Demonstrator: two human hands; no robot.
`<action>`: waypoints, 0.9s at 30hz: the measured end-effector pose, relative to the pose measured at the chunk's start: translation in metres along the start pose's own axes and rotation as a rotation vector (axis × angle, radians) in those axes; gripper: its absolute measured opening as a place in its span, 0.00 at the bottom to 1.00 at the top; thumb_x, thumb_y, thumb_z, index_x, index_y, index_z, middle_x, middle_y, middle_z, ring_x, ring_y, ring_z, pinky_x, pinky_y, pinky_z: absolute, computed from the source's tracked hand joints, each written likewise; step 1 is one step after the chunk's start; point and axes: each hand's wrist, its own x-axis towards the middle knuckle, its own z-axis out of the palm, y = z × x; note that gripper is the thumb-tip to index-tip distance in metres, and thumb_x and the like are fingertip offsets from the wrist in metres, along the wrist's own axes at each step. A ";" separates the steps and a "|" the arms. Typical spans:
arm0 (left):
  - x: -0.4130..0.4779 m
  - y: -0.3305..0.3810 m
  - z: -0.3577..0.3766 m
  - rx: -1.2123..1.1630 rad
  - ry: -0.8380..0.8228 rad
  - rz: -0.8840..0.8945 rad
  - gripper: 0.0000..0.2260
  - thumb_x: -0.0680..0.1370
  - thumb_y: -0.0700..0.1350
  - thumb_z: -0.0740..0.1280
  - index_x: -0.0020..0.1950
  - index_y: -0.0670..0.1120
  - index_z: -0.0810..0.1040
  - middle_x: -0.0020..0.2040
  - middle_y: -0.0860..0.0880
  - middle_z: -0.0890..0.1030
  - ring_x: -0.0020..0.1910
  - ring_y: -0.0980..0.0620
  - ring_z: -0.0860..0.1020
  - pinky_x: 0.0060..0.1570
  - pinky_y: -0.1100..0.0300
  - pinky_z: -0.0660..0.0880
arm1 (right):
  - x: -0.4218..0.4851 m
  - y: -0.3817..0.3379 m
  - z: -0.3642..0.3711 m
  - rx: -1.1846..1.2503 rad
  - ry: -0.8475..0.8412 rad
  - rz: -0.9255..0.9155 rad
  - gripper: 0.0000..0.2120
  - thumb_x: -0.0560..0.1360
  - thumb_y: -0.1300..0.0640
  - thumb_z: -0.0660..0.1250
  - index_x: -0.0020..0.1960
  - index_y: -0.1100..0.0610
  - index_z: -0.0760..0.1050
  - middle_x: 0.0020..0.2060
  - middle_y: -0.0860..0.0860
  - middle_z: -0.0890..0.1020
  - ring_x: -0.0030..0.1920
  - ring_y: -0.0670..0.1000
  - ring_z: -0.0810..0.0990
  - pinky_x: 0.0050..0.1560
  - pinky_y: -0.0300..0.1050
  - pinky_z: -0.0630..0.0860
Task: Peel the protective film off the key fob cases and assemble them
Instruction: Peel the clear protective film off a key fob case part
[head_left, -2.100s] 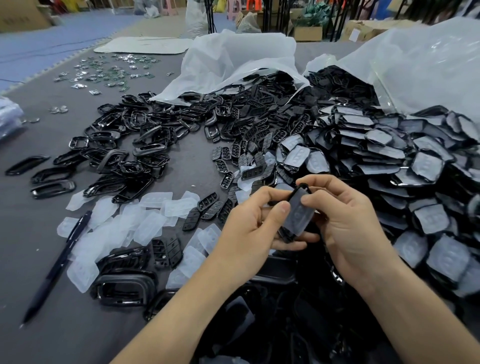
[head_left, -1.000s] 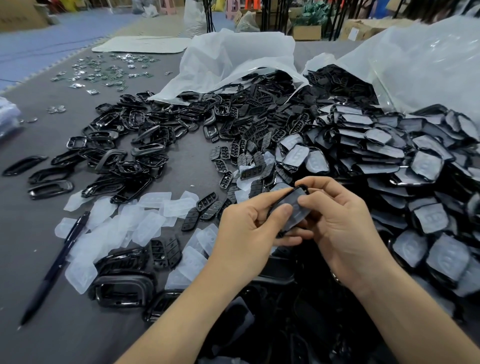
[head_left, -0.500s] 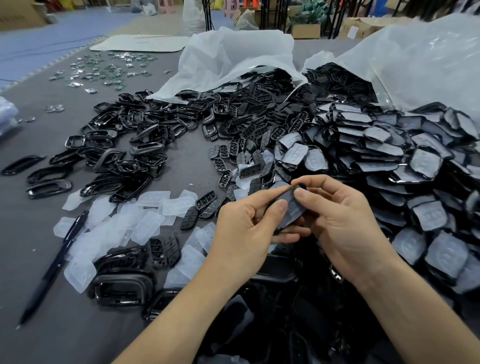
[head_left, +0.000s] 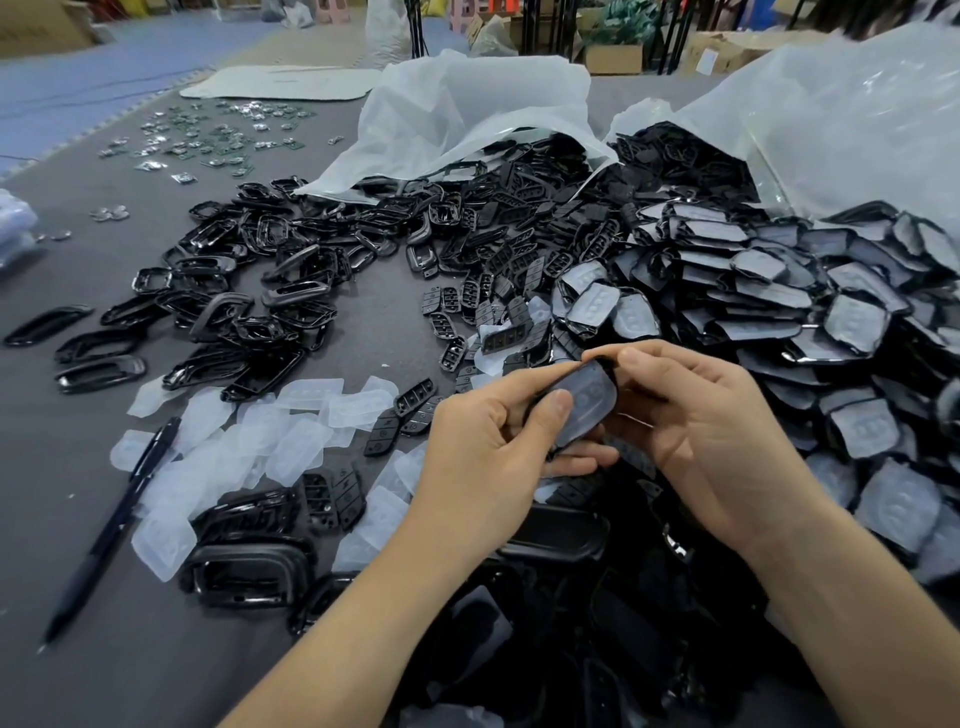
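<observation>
Both hands grip one black case (head_left: 584, 402) (film-covered face up) between them: left hand (head_left: 485, 447) pinching its left edge, right hand (head_left: 711, 431) curled round the right.

The key fob case (head_left: 587, 413) has tipped from standing nearly on end to leaning back, so its protective film (head_left: 595, 389) now faces the camera broadly. The right hand (head_left: 717, 431) has drawn its thumb up off the film to the case's top end, beside the forefinger.
</observation>
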 end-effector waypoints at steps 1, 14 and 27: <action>0.000 0.000 0.000 0.008 -0.002 0.002 0.12 0.80 0.34 0.60 0.54 0.49 0.79 0.38 0.49 0.85 0.35 0.48 0.85 0.36 0.64 0.80 | 0.000 -0.001 -0.001 -0.020 -0.009 -0.009 0.09 0.67 0.56 0.67 0.42 0.60 0.83 0.37 0.57 0.83 0.40 0.53 0.82 0.43 0.44 0.80; -0.001 -0.010 -0.005 0.503 0.029 0.248 0.13 0.79 0.45 0.65 0.62 0.56 0.77 0.43 0.49 0.85 0.34 0.54 0.84 0.37 0.57 0.82 | 0.001 0.002 0.000 -0.292 0.058 -0.062 0.11 0.73 0.72 0.65 0.40 0.58 0.79 0.34 0.57 0.80 0.37 0.54 0.78 0.43 0.46 0.78; 0.006 -0.006 -0.013 0.858 -0.149 0.631 0.13 0.75 0.36 0.68 0.59 0.42 0.81 0.57 0.49 0.82 0.61 0.53 0.78 0.63 0.59 0.73 | 0.002 -0.010 -0.011 -0.156 0.037 0.106 0.10 0.71 0.70 0.65 0.37 0.57 0.80 0.31 0.53 0.80 0.30 0.47 0.74 0.32 0.36 0.75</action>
